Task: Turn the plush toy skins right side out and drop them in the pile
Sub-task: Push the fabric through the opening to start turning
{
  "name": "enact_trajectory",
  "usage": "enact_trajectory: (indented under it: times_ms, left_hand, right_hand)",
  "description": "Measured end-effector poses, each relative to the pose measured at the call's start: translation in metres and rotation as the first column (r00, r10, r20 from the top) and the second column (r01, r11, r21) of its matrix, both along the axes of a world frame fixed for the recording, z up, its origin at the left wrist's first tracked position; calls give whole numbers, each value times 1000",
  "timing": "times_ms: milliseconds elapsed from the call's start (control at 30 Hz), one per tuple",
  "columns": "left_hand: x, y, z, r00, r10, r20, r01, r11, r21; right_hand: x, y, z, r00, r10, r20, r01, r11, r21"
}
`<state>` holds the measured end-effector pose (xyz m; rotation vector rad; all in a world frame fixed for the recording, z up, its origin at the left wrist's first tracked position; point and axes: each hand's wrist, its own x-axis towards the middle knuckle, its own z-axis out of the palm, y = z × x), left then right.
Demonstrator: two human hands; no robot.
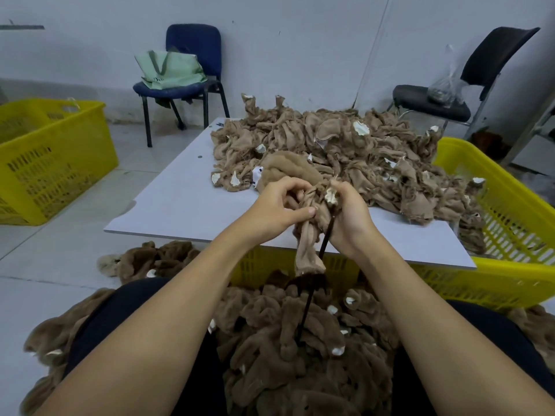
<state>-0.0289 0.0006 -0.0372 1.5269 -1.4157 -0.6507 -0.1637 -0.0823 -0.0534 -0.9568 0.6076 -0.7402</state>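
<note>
Hands work over the white board [168, 205]: left hand [277, 207] pinches a brown toy skin [309, 235], right hand [350, 214] grips it with a dark stick [326, 238].

single head-worn view, forward and down over a white board [168, 205], close above both forearms

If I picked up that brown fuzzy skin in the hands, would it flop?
Probably floppy: the tan plush toy skin hangs limp below the left hand and right hand. Likely light, since fingers alone hold it. It probably won't slip; the fabric bunches in their hold.
</note>
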Motion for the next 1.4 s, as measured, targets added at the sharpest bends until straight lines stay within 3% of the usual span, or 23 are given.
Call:
enact_trajectory:
  times_ms: [67,200,367,467,567,633,700,800,900,1000,1167,1267,1400]
  left_hand:
    - [0,0,-1,998,10,60,-7,999,-48]
    - [-3,-4,-3,988,87,125,-62,979,-196]
    - [-13,-6,-7,965,232,118,-163,891,-424]
    - [-14,-7,-10,934,336,123,-244,849,-469]
    - [-12,-8,-9,905,407,126,-325,851,-413]
    - [-8,-8,-5,953,290,89,-254,924,-287]
    - [0,-8,-1,989,113,-90,-126,981,-151]
    - [12,-3,3,951,-61,-304,53,998,-33]
    - [14,1,1,979,-139,-150,133,990,-50]
    - [6,1,-1,1000,-24,8,25,992,-122]
    - [-6,1,-2,996,82,26,-74,972,-224]
    - [-13,-4,-7,989,145,-2,-140,947,-290]
    - [-16,-3,-3,980,196,40,-160,888,-431]
  right_hand:
    - [0,1,1,998,60,-32,-62,993,-96]
    - [0,1,4,999,12,-41,-20,979,-203]
    - [1,3,11,999,17,-40,-24,987,-161]
    - [2,5,12,998,56,-29,-60,989,-136]
    - [-1,1,11,998,59,-24,-62,987,-146]
    - [-4,-2,10,998,54,-28,-57,990,-132]
    - [-7,-2,9,999,46,-26,-48,996,-78]
    - [-12,-5,8,998,65,-26,-65,998,11]
    - [-16,-6,11,992,122,-14,-121,990,69]
    - [-12,-2,8,984,176,5,-176,980,96]
    - [0,9,7,969,246,24,-247,966,73]
    - [5,10,5,978,194,-78,-192,981,32]
    - [12,15,5,986,165,30,-167,977,136]
